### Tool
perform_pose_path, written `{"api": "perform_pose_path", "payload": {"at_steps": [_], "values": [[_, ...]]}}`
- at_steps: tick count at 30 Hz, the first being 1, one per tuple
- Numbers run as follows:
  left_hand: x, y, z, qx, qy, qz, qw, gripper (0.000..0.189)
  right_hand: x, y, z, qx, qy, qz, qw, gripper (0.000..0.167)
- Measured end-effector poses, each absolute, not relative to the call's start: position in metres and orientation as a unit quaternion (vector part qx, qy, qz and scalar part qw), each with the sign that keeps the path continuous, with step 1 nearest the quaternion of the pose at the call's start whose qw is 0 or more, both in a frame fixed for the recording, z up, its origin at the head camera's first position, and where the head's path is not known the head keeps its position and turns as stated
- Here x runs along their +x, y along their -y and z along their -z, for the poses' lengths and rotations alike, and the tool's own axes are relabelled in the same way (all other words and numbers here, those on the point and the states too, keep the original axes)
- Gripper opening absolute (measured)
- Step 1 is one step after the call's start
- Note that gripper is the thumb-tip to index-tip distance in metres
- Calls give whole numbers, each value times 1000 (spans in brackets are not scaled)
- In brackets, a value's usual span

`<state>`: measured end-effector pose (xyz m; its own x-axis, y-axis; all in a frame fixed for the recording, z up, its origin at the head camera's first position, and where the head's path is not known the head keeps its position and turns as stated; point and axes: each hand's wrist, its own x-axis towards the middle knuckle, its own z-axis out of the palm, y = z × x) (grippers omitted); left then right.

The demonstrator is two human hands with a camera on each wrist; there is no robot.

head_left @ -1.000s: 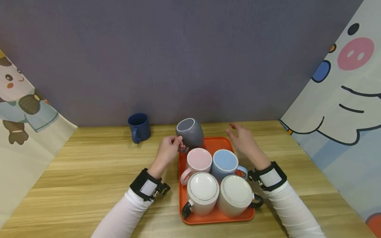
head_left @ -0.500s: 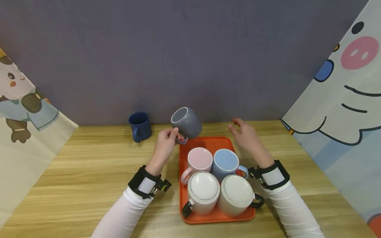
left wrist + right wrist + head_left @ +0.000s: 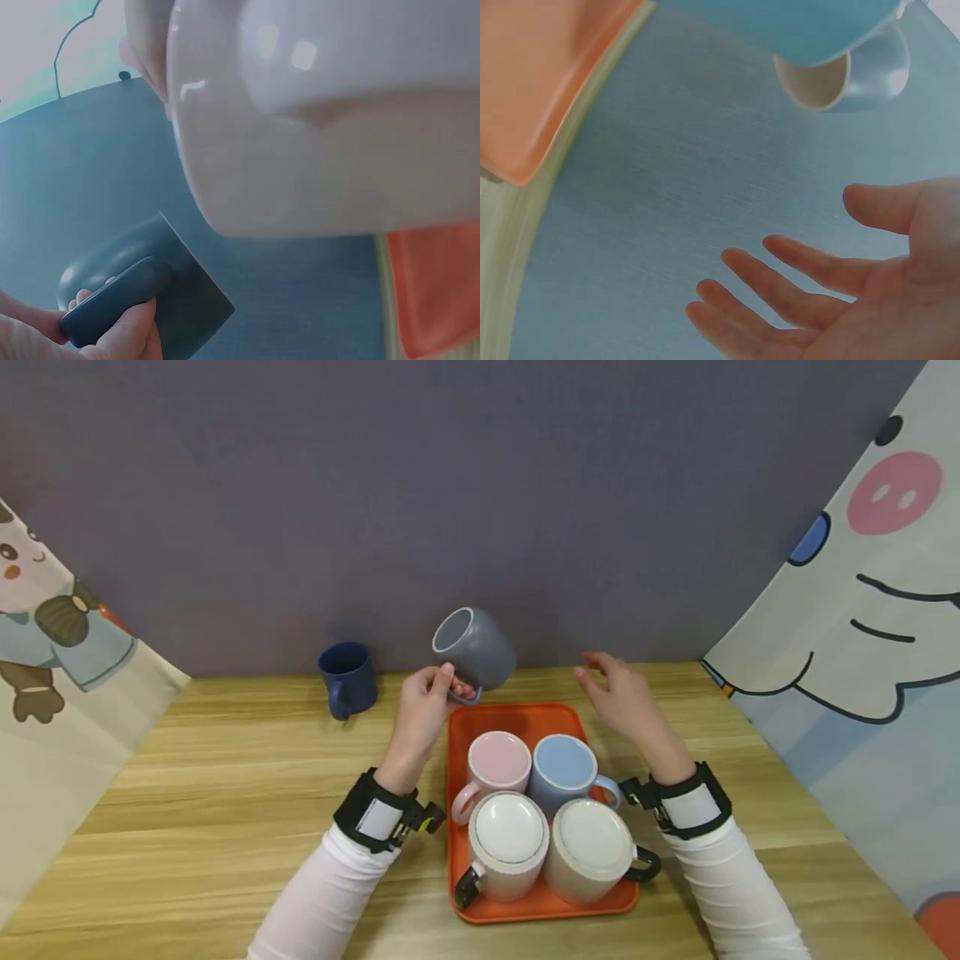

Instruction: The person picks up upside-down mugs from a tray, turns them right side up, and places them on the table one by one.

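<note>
My left hand (image 3: 423,714) pinches the handle of a grey mug (image 3: 487,652) and holds it raised over the far edge of the orange tray (image 3: 453,860). The mug is tilted, its white-ringed base turned up and to the left. In the left wrist view, thumb and fingers wrap the handle of the grey mug (image 3: 112,262). Its pale inside shows at the mouth of the mug (image 3: 877,71) in the right wrist view. Right of the tray's far end, my right hand (image 3: 622,702) hovers with fingers spread, holding nothing.
Upside down on the tray stand a pink mug (image 3: 498,760), a light blue mug (image 3: 562,764) and two whitish mugs (image 3: 508,835) with black handles. A dark blue mug (image 3: 348,681) stands upright at the back left, near the grey wall (image 3: 480,510).
The left hand has lifted the grey mug up from the far end of the tray, tilting it further. The right hand has stayed nearly where it was, fingers apart.
</note>
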<state>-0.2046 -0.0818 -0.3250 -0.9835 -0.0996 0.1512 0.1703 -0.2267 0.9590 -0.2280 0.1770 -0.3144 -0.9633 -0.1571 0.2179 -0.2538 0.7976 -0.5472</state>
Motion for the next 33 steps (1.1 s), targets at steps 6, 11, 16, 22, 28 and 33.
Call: {"api": "perform_pose_path", "payload": {"at_steps": [6,11,16,22,28,33], "values": [[-203,80,318,-40,606,789,93,30,-227,-174,311,114,942,-306,82,49],[-203,80,312,-41,589,800,110,31,-227,-170,301,120,939,-311,86,51],[-202,75,310,-35,575,810,111,31,-224,-167,296,121,940,-310,79,51],[-201,67,309,-45,554,824,114,32,-221,-164,295,125,934,-325,76,51],[-202,65,305,-46,536,835,117,34,-219,-156,289,129,928,-342,72,51],[-201,64,300,-43,519,845,120,34,-217,-148,285,132,929,-337,81,46]]}}
